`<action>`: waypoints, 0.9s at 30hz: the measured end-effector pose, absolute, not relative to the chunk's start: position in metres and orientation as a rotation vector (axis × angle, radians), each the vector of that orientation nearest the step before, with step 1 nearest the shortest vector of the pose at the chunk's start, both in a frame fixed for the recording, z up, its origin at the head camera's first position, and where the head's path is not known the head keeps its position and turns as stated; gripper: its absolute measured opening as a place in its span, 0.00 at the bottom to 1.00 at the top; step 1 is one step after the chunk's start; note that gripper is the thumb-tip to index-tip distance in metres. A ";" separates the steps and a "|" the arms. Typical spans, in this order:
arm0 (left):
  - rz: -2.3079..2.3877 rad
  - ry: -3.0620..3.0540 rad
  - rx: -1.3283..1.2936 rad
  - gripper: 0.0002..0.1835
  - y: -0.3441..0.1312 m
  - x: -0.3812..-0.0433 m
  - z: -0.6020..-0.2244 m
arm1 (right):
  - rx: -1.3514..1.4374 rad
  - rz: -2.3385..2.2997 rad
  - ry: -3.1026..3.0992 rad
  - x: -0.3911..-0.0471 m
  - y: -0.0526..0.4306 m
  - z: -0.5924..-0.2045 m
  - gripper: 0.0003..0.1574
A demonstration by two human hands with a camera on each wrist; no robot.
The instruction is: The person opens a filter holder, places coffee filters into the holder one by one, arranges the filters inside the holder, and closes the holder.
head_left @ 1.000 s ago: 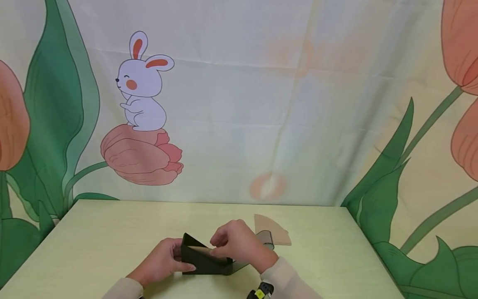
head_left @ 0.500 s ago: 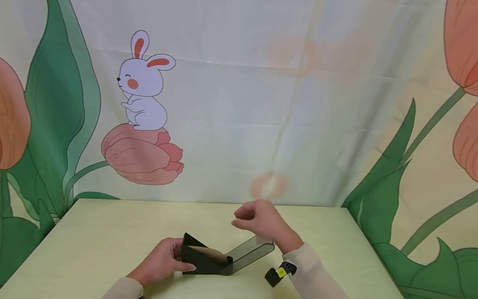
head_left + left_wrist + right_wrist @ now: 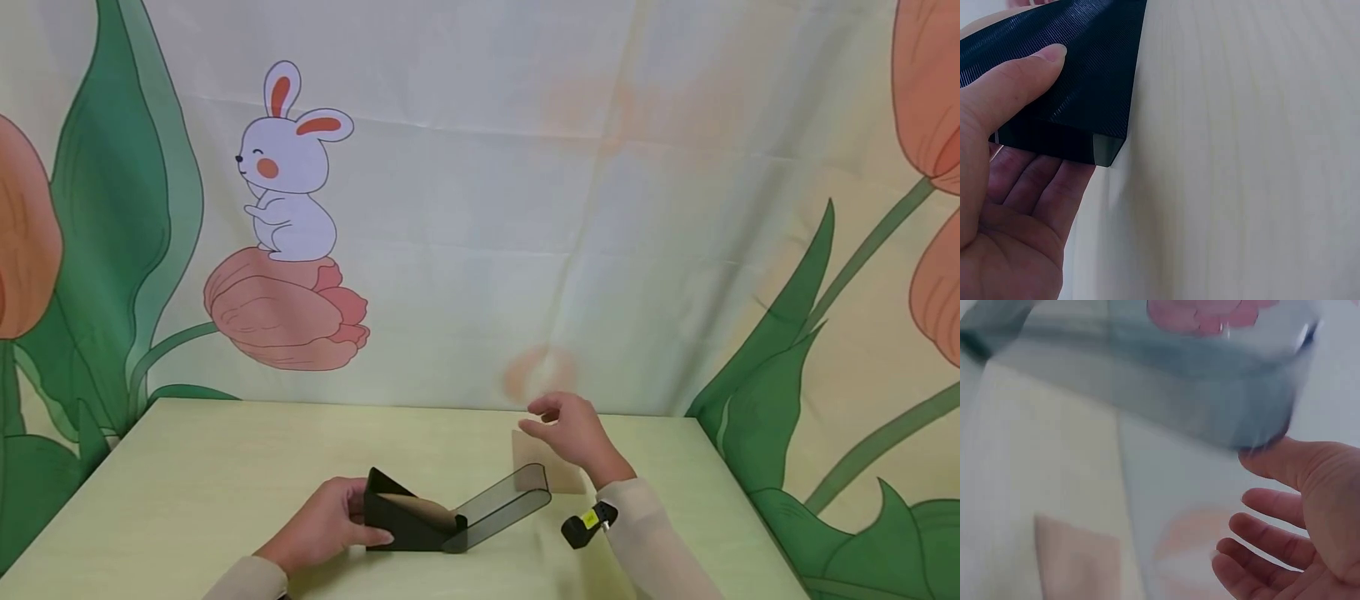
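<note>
My left hand grips the left end of a black coffee filter holder standing on the table. In the left wrist view its thumb lies on the ridged black face, with the other fingers behind. The holder's smoky see-through lid hangs open to the right. Inside the holder the top edge of brown paper shows. My right hand, fingers apart and holding nothing, is over a fan-shaped brown paper coffee filter behind the lid; it covers part of the filter.
The pale wood-grain table extends on both sides of the holder. Behind it hangs a printed cloth with a rabbit and tulips. A black device with a yellow label sits at my right wrist.
My right hand has left the paper inside the holder, rising and moving right to the filter behind the lid. My left hand and the holder have stayed put.
</note>
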State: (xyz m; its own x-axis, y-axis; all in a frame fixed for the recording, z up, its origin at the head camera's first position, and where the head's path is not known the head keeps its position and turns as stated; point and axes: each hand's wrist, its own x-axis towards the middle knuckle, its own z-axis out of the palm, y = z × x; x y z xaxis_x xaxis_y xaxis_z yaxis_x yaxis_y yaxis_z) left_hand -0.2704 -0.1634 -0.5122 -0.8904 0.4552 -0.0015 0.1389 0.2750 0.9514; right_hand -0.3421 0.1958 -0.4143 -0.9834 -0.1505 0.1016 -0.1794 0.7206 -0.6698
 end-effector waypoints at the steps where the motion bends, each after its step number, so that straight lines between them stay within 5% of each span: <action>1: 1.652 2.275 0.544 0.23 -0.163 -0.271 -0.512 | 0.255 1.123 -2.888 -0.345 0.198 -0.418 0.18; 27: 1.655 2.279 0.553 0.23 -0.165 -0.271 -0.513 | -0.023 1.018 -3.022 -0.383 0.228 -0.495 0.26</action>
